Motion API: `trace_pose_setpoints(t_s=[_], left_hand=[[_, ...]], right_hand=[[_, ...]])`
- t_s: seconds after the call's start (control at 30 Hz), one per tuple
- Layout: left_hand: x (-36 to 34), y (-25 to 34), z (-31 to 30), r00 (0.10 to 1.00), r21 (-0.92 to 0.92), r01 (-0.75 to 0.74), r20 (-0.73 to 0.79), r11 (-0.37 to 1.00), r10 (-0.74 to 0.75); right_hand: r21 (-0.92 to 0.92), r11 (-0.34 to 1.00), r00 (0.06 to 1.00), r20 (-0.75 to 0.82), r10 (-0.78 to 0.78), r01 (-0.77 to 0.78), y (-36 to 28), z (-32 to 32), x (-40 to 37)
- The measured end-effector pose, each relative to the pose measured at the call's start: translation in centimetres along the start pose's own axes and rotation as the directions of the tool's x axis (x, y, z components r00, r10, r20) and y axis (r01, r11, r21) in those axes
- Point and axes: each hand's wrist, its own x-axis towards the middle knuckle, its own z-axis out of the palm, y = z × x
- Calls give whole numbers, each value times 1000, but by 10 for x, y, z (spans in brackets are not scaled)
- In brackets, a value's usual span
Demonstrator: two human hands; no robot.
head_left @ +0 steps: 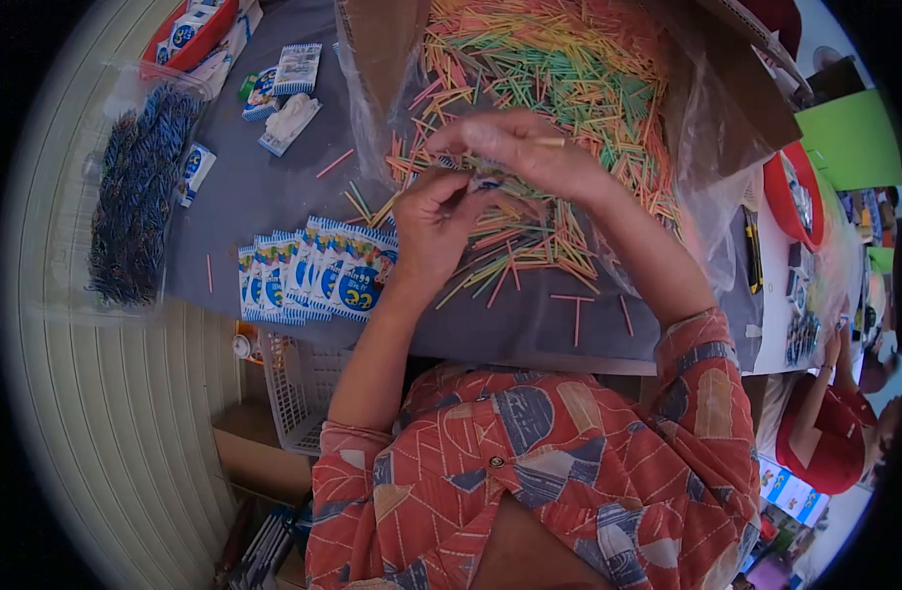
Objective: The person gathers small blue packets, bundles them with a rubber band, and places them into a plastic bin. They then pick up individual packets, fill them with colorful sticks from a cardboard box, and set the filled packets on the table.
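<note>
My left hand point(433, 214) is closed, its fingertips round a small blue-and-white packet point(485, 183) of which only part shows. Just above it, my right hand point(525, 152) curls over with fingers bent inward and a ring on one finger; whatever sits at its fingertips is hidden. Both hands are close together over a heap of thin coloured sticks point(569, 108) in pink, green, yellow and orange, lying in a plastic-lined cardboard box point(736, 113) tipped toward me. Beside my left forearm, several printed blue-and-white packets point(313, 270) lie overlapped in a row.
A clear plastic tray point(62, 236) at the left holds dark twisted strands point(141, 202). Loose packets point(297, 71) lie near a red basket point(230, 22). At right are a yellow-and-black cutter point(753, 251), another red basket point(813, 221) and a person in red point(830, 442).
</note>
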Motion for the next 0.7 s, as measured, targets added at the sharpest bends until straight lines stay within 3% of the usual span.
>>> trace_pose_setpoints(t_s=[0.07, 0.13, 0.17, 0.2, 0.23, 0.27, 0.3, 0.33, 0.43, 0.5, 0.57, 0.63, 0.67, 0.7], left_hand=[[0, 0, -7, 998, -73, 47, -40, 996, -50], [-1, 0, -17, 992, -144, 84, -79, 986, -96], [-4, 2, -24, 982, -221, 126, -110, 967, -153], [-6, 3, -29, 968, -297, 164, -135, 941, -212], [-9, 1, -31, 968, -297, 163, -136, 941, -210], [-13, -3, -32, 982, -176, 113, -133, 978, -137], [-16, -5, -33, 990, -53, 58, -124, 997, -64], [-17, -6, -32, 990, -52, 56, -129, 997, -62], [-27, 1, -27, 993, -81, 36, -112, 996, -45], [-28, 13, -26, 982, 121, -120, -132, 985, 135], [-31, 19, -31, 978, 176, -169, -93, 970, 188], [-36, 21, -38, 970, 234, -218, -59, 948, 237], [-39, 21, -40, 964, 257, -245, -40, 935, 264], [-41, 21, -41, 957, 279, -271, -22, 921, 289]], right_hand=[[99, 994, 997, -70, -28, 35, 22, -23, 9], [-66, 997, 944, -329, 17, -41, 36, -47, 10], [-66, 997, 944, -329, 15, -39, 47, -52, 3], [-659, 725, 943, -331, -39, -201, 52, -53, -5], [-949, 126, 951, -299, -81, -288, 56, -53, -8], [-950, 124, 951, -297, -83, -286, 59, -55, -11], [-902, 328, 960, -259, 105, -279, 46, -53, -13], [-805, 513, 945, -174, 278, -299, 39, -50, -13], [-874, 410, 931, -116, 345, -261, 47, -26, -7], [-872, 429, 938, -89, 336, -236, 45, -15, -5], [-868, 456, 943, -43, 329, -198, 53, -11, -4], [-871, 448, 979, -165, 122, -203, 71, -19, -6], [-871, 452, 981, -153, 121, -192, 73, -24, -8], [-812, 559, 986, -146, 83, -167, 64, -31, -9]])
